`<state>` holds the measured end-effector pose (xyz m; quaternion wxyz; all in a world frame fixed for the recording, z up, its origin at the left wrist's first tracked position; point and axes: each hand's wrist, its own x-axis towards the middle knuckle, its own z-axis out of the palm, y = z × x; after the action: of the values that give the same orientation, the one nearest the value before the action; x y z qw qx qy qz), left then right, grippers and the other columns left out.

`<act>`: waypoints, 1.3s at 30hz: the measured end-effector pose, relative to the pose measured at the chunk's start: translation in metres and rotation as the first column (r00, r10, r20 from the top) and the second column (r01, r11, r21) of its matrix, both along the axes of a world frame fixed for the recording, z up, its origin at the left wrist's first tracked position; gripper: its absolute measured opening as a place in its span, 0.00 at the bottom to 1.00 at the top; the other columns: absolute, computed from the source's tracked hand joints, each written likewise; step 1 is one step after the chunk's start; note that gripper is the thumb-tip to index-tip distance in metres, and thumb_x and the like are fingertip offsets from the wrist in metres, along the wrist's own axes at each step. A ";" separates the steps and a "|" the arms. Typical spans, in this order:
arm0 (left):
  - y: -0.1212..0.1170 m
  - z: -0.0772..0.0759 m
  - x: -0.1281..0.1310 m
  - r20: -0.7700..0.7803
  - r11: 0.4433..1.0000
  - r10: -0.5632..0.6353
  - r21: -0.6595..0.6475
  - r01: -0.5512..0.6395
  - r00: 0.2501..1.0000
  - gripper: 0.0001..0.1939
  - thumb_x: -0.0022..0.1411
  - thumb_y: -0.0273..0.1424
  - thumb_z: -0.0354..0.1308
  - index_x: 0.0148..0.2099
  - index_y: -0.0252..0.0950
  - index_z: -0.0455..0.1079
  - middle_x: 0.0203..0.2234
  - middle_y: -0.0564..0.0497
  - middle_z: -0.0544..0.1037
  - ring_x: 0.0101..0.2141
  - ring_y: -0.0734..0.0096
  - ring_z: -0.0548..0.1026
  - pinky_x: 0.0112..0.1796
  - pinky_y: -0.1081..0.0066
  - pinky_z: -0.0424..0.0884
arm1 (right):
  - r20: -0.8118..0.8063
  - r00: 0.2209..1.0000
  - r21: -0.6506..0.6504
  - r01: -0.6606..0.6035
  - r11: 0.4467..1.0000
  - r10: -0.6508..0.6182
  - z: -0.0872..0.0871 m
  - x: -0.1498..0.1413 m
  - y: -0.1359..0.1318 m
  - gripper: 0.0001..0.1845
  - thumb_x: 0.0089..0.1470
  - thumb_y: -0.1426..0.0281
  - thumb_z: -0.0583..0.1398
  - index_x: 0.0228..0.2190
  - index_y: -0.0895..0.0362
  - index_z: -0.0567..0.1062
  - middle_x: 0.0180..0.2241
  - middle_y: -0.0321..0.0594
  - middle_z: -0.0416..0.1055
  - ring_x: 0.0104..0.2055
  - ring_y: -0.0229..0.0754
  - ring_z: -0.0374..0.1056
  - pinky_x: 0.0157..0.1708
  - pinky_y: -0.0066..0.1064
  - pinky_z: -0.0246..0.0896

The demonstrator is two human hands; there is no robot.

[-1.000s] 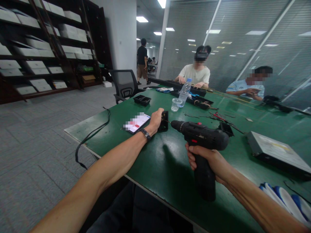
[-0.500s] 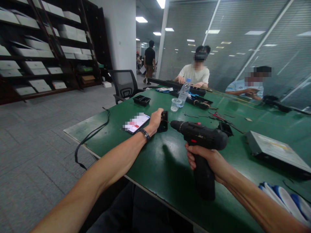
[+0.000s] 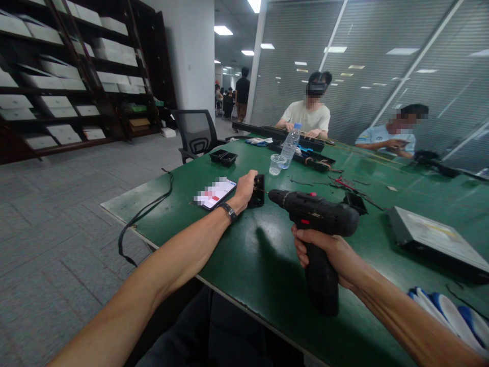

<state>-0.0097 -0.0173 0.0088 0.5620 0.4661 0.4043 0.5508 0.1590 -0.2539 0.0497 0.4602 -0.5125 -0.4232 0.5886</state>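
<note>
My right hand (image 3: 328, 252) is wrapped round the grip of a black cordless drill (image 3: 317, 214), whose bit points left into a small black block (image 3: 259, 190). My left hand (image 3: 244, 189), with a watch on the wrist, is closed on that block and holds it upright on the green table (image 3: 244, 255). A phone (image 3: 215, 193) with a lit screen lies flat just left of my left hand.
A grey flat device (image 3: 435, 239) lies at the right, striped gloves (image 3: 446, 311) near the front right edge. A plastic cup (image 3: 277, 164), a water bottle (image 3: 290, 145) and black trays (image 3: 223, 157) stand farther back. Two people sit across the table. A black cable (image 3: 141, 214) hangs off the left edge.
My hands, the drill and the block have stayed put. A person in the far corridor has walked to the right.
</note>
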 end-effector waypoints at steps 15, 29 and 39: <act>0.003 -0.002 0.001 -0.005 1.000 0.017 -0.007 -0.017 1.000 0.18 0.70 0.44 0.60 0.30 0.42 0.65 0.26 0.54 0.69 0.31 0.65 0.67 0.35 0.66 0.63 | 0.005 0.999 -0.006 0.041 0.999 -0.041 0.004 -0.006 -0.002 0.26 0.52 0.54 0.82 0.34 0.58 0.78 0.26 0.34 0.71 0.25 0.38 0.69 0.28 0.32 0.69; 0.005 -0.004 0.001 0.000 1.000 0.010 -0.012 -0.010 1.000 0.18 0.71 0.45 0.60 0.30 0.42 0.66 0.26 0.54 0.70 0.30 0.65 0.67 0.35 0.65 0.64 | -0.015 1.000 0.004 0.014 1.000 -0.014 0.005 -0.005 -0.002 0.23 0.55 0.55 0.80 0.37 0.57 0.80 0.26 0.34 0.72 0.26 0.40 0.69 0.30 0.33 0.68; 0.005 -0.004 0.001 -0.001 1.000 0.011 0.002 -0.011 1.000 0.18 0.69 0.45 0.60 0.30 0.43 0.64 0.26 0.54 0.68 0.31 0.65 0.67 0.34 0.65 0.63 | -0.037 0.999 0.001 0.009 1.000 -0.009 -0.002 0.001 0.000 0.22 0.56 0.56 0.80 0.39 0.58 0.81 0.27 0.34 0.72 0.25 0.39 0.70 0.29 0.32 0.69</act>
<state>-0.0091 -0.0123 0.0047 0.5583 0.4647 0.4064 0.5543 0.1599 -0.2537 0.0479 0.4711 -0.5031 -0.4125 0.5957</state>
